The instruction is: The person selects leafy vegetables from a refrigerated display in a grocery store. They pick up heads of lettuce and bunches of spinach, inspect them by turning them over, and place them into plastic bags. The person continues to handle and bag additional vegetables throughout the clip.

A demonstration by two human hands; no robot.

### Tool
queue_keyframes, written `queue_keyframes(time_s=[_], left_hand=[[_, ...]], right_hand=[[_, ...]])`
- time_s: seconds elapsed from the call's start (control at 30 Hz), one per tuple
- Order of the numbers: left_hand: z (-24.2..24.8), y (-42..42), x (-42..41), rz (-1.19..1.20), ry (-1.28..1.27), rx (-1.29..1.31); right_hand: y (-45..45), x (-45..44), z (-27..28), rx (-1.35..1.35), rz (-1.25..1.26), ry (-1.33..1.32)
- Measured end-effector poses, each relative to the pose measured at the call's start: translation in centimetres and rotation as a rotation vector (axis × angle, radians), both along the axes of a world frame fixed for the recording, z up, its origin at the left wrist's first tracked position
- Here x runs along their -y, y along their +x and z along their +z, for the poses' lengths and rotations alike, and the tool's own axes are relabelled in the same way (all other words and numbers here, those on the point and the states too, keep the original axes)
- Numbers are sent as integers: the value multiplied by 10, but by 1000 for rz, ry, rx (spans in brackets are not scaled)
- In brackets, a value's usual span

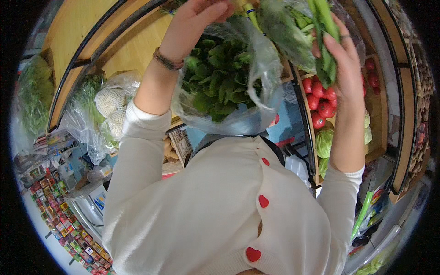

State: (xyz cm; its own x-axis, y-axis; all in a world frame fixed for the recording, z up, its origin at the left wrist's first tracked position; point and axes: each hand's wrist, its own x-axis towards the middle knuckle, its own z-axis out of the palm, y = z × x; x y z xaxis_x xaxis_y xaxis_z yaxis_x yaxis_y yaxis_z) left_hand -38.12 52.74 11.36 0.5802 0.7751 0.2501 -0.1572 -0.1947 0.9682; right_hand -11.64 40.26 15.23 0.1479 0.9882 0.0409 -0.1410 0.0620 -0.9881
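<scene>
My right hand [343, 58] grips a bundle of long green leafy stalks [325, 44] at the upper right, above a shelf with tomatoes. Beside the bundle lies a clear plastic bag of green vegetables [287, 31]. My left hand [202, 17] is raised at the top centre, its fingertips partly cut off by the frame edge; whether it holds anything is unclear. Near it a green stalk bundle [252, 17] carries a dark blue band. Below my left hand, a large open clear plastic bag [264, 79] holds dark green leafy heads [220, 75], close in front of my body.
Red tomatoes [319, 99] and green cabbages [324, 142] sit in the right wooden shelf. On the left are bagged greens and white produce in foam netting [108, 103]. Black-edged wooden shelf rims [77, 72] curve along both sides. Small packets stand in rows at the lower left.
</scene>
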Motion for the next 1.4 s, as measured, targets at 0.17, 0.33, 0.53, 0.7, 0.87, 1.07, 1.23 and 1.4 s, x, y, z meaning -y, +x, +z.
queue_keyframes(time_s=[0.17,0.33,0.53,0.7,0.87,1.07,1.23,1.4], left_hand=[[-50,-72,5,-3,12,-460],[-75,-70,15,-75,304,-764],[-117,-2,23,-431,766,-955],[-171,61,23,-860,884,-1605],[-213,68,4,-1057,842,-1893],[-203,23,-7,-1056,1094,-1930],[-189,-28,-3,-851,1033,-1665],[-191,-45,7,-784,1012,-1577]], right_hand=[[-67,22,4,-171,161,-66],[-149,47,-91,-673,218,-632],[-104,63,-142,-903,-312,-647],[-74,66,-129,-806,-377,-472],[-77,73,-126,-825,-319,-448],[-85,81,-124,-783,-350,-455],[-102,80,-120,-722,-243,-535],[-117,56,-129,-662,-74,-589]])
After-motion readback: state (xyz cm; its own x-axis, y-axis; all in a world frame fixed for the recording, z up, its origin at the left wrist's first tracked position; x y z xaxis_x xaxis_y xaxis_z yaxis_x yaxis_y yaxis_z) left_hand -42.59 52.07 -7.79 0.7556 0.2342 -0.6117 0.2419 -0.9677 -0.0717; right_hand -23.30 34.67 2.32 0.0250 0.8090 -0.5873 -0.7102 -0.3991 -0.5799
